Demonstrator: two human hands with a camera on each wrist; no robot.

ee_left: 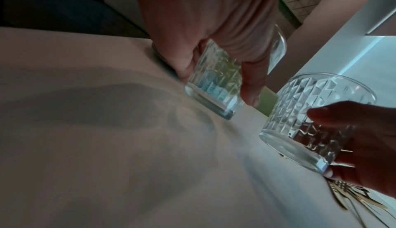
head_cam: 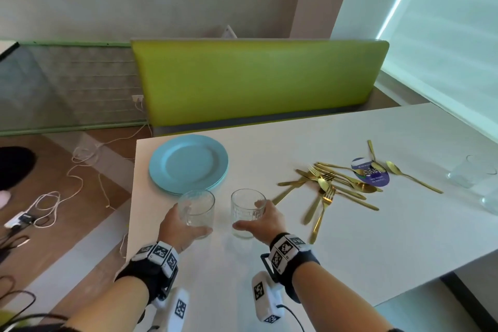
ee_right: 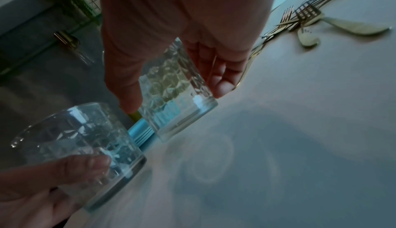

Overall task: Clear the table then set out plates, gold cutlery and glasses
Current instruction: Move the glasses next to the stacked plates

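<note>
Two clear cut-pattern tumblers are at the near left of the white table [head_cam: 350, 250]. My left hand [head_cam: 188, 219] grips the left glass [head_cam: 198, 205], thumb low on its near side. My right hand [head_cam: 250, 214] grips the right glass [head_cam: 244, 207] the same way. In the left wrist view my left hand [ee_left: 218, 84] wraps its glass [ee_left: 214, 82], with the other glass [ee_left: 308, 113] beside it. I cannot tell whether the bases touch the table. Just behind the glasses lies a stack of blue plates [head_cam: 188, 164]. Gold cutlery [head_cam: 331, 186] lies piled to the right.
More clear glasses [head_cam: 470, 171] stand at the table's far right, near the edge. A purple round sticker [head_cam: 373, 178] lies under some cutlery. A green bench back [head_cam: 256, 78] runs behind the table. Cables [head_cam: 80, 159] trail on the floor at the left.
</note>
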